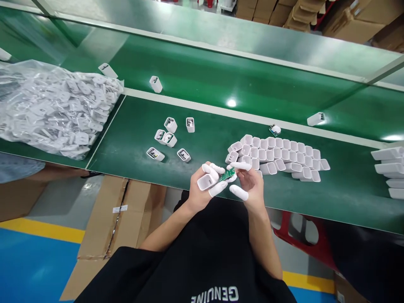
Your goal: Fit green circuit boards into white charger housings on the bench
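Observation:
My left hand (198,194), with white finger cots on its fingertips, is closed around an open-ended white plastic charger housing (205,182). A small green circuit board (227,174) sits between my two hands, its left end at my left fingertips. The fingers of my right hand (254,187), also in finger cots, pinch the board's right end, while the thumb stands apart from it. To the right of my hands, many empty white housings (277,153) lie packed in rows, open ends toward me. Several housings with parts inside, such as one housing (183,155), stand left of my hands.
A clear bag of white plastic pieces (57,109) lies at the left. On the belt behind are single housings (155,84). A loose circuit board (275,130) lies beyond the rows. Stacked housings (389,168) are far right. Another person's arm (63,171) shows at left.

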Demonstrator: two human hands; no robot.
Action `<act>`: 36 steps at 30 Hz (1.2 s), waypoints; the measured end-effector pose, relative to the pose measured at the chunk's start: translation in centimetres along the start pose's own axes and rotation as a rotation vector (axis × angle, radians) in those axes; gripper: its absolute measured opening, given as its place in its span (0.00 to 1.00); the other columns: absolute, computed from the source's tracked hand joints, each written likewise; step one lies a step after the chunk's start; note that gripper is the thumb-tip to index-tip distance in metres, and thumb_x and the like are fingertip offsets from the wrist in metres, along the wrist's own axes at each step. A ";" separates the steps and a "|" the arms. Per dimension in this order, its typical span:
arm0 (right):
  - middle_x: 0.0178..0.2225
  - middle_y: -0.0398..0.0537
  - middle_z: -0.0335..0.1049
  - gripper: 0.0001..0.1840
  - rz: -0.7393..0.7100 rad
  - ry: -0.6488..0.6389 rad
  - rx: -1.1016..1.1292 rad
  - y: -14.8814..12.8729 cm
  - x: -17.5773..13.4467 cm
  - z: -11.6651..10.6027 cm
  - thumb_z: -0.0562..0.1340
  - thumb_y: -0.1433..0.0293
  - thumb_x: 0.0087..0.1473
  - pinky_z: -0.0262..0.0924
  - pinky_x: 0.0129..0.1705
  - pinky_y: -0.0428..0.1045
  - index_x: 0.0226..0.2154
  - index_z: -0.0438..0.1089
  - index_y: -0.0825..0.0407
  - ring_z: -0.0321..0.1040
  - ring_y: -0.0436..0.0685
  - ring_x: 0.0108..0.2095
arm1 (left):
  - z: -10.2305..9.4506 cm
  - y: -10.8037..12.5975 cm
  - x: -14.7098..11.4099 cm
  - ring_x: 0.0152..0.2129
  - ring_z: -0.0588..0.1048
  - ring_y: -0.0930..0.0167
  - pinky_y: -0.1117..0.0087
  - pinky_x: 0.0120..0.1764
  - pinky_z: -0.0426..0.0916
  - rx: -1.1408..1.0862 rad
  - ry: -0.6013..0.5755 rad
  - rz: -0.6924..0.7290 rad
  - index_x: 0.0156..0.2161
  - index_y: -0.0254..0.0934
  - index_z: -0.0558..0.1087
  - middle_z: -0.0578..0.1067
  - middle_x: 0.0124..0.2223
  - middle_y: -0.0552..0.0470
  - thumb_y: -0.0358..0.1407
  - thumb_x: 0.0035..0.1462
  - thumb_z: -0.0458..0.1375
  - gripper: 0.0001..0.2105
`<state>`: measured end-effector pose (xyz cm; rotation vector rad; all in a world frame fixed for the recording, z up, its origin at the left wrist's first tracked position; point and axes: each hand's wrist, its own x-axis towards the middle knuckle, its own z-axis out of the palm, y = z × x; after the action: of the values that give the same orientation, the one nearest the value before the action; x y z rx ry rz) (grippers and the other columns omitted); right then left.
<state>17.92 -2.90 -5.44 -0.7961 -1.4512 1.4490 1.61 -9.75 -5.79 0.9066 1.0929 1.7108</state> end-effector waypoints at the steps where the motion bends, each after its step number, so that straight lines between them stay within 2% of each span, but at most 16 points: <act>1: 0.43 0.46 0.82 0.31 0.016 0.048 -0.010 0.4 -0.3 0.4 0.83 0.57 0.52 0.80 0.50 0.56 0.56 0.81 0.42 0.79 0.58 0.40 | 0.0 -0.1 -0.1 0.41 0.82 0.67 0.63 0.47 0.83 0.077 0.009 0.036 0.44 0.38 0.78 0.80 0.44 0.49 0.42 0.59 0.79 0.17; 3: 0.41 0.46 0.82 0.27 0.022 0.155 -0.029 1.2 -0.8 1.2 0.82 0.60 0.53 0.81 0.49 0.56 0.53 0.81 0.43 0.81 0.59 0.41 | 0.1 -0.3 -0.3 0.42 0.82 0.66 0.62 0.48 0.82 0.181 0.011 0.083 0.46 0.38 0.78 0.79 0.45 0.48 0.42 0.61 0.77 0.16; 6: 0.44 0.48 0.82 0.24 -0.052 0.315 -0.045 1.7 -1.0 1.7 0.81 0.61 0.54 0.81 0.49 0.57 0.52 0.81 0.44 0.83 0.61 0.44 | 0.1 -0.4 -0.6 0.47 0.83 0.65 0.58 0.54 0.82 0.245 -0.007 0.123 0.46 0.38 0.75 0.77 0.52 0.46 0.40 0.66 0.73 0.13; 9: 0.47 0.48 0.81 0.24 -0.158 0.408 -0.023 1.0 -1.2 1.1 0.80 0.63 0.55 0.81 0.51 0.57 0.53 0.80 0.41 0.82 0.61 0.47 | -0.2 -0.1 -0.7 0.54 0.82 0.61 0.54 0.57 0.81 0.290 -0.100 0.152 0.50 0.39 0.72 0.75 0.59 0.42 0.37 0.69 0.68 0.11; 11: 0.48 0.47 0.81 0.25 -0.198 0.379 0.014 -0.1 -1.6 0.5 0.81 0.64 0.55 0.81 0.51 0.57 0.54 0.81 0.39 0.82 0.61 0.48 | -0.6 0.2 -0.9 0.51 0.82 0.63 0.56 0.53 0.81 0.337 -0.193 0.170 0.54 0.41 0.70 0.75 0.57 0.42 0.33 0.70 0.65 0.12; 14: 0.46 0.48 0.82 0.26 -0.243 0.264 0.017 -1.6 -2.4 -0.1 0.83 0.64 0.53 0.82 0.50 0.60 0.54 0.83 0.40 0.82 0.63 0.47 | -1.1 0.8 -1.0 0.42 0.77 0.67 0.61 0.46 0.77 0.450 -0.297 0.192 0.58 0.42 0.66 0.73 0.52 0.46 0.31 0.68 0.63 0.17; 20: 0.47 0.50 0.86 0.29 -0.277 0.089 -0.073 -2.5 -3.7 0.4 0.84 0.65 0.52 0.85 0.50 0.69 0.56 0.83 0.37 0.86 0.71 0.51 | -1.4 1.5 -0.8 0.48 0.75 0.61 0.56 0.49 0.76 0.577 -0.421 0.278 0.64 0.43 0.60 0.68 0.55 0.43 0.35 0.68 0.66 0.26; 24: 0.49 0.50 0.87 0.31 -0.305 0.065 -0.052 -2.3 -3.9 0.6 0.83 0.67 0.55 0.86 0.51 0.69 0.59 0.82 0.36 0.86 0.71 0.52 | -1.4 1.6 -0.7 0.49 0.74 0.59 0.54 0.49 0.77 0.599 -0.438 0.328 0.66 0.43 0.58 0.67 0.54 0.43 0.36 0.68 0.67 0.29; 28: 0.51 0.49 0.87 0.34 -0.303 0.065 -0.086 -2.2 -3.9 0.7 0.85 0.69 0.52 0.86 0.52 0.70 0.59 0.82 0.34 0.86 0.71 0.52 | -1.2 1.5 -0.7 0.49 0.74 0.58 0.54 0.48 0.77 0.602 -0.444 0.328 0.67 0.44 0.57 0.67 0.55 0.43 0.36 0.65 0.69 0.32; 36: 0.54 0.48 0.86 0.36 -0.296 0.027 -0.084 -2.0 -3.8 0.8 0.84 0.71 0.53 0.85 0.53 0.68 0.61 0.81 0.33 0.86 0.69 0.53 | -1.1 1.1 -0.5 0.48 0.73 0.59 0.54 0.48 0.76 0.586 -0.450 0.326 0.66 0.43 0.58 0.67 0.55 0.42 0.36 0.64 0.69 0.32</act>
<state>18.92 -6.92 -3.93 -0.6185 -1.5446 1.1568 0.43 -10.77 -5.17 1.8233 1.1923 1.3310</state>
